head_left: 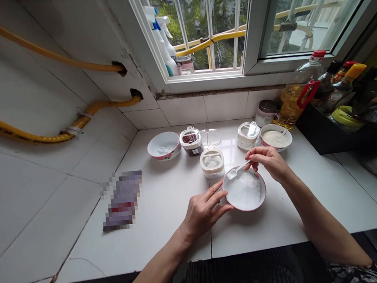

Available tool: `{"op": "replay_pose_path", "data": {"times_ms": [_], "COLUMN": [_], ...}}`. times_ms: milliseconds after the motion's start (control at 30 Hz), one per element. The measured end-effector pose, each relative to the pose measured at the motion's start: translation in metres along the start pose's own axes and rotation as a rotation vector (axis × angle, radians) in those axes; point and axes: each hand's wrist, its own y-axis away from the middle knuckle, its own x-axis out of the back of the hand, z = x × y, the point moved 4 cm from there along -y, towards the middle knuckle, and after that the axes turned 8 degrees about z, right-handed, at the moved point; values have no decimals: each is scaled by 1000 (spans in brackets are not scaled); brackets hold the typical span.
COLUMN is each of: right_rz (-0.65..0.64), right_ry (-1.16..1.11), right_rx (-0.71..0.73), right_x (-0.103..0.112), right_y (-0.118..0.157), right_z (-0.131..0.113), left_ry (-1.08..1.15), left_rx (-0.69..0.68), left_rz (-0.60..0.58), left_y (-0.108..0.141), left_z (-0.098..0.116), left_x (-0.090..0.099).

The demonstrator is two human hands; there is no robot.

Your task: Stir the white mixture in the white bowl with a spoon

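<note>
A bowl (246,194) of white granules sits on the white tiled counter. My left hand (205,208) grips its left side, fingers at the rim and thumb low on the wall. Between the fingertips of my right hand (267,161) is the handle of a small white spoon (232,173), its scoop over the bowl's far left part. Just behind the bowl stands a jar (212,163) with white contents, its clear lid (209,137) raised. Another jar (191,142) holds dark red contents. A third white-rimmed jar (248,135) stands farther right.
At the back left is a wide bowl (163,140); at the back right, a bowl of pale grains (276,138) near a lidded glass mug (266,112). An oil bottle (298,90) and a black rack (322,132) line the right side. A blurred dark packet (123,202) lies left.
</note>
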Motion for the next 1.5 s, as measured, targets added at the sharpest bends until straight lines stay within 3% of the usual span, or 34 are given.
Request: {"op": "replay_pose_path", "data": {"times_ms": [100, 233, 400, 500, 567, 633, 733, 867, 1000, 1100, 1500], "right_rz": [56, 126, 125, 106, 137, 162, 72, -172, -278, -337, -301], "right_ry": [-56, -9, 472, 621, 578, 495, 441, 622, 802, 850, 388], "right_rx": [92, 350, 886, 1020, 935, 748, 553, 553, 640, 627, 110], "right_x": [-6, -20, -40, -43, -35, -24, -11, -14, -28, -35, -30], "right_y": [0, 7, 20, 24, 25, 24, 24, 29, 35, 38, 31], "right_z": [-1, -2, -7, -10, -14, -17, -21, -22, -16, -12, -8], "left_ry": [0, 12, 1, 0, -1, -5, -2, -5, -15, -17, -18], "left_rx": [1, 11, 11, 15, 14, 12, 10, 5, 10, 7, 7], "left_rz": [4, 1, 1, 3, 1, -2, -6, -5, -13, -22, -31], "left_y": [0, 1, 3, 3, 2, 1, 1, 1, 1, 1, 0], "left_z": [-1, -2, -3, -3, -2, -1, 0, 0, 0, 0, 1], "left_x": [-1, -1, -1, -1, -1, 0, 0, 0, 0, 1, 2]}}
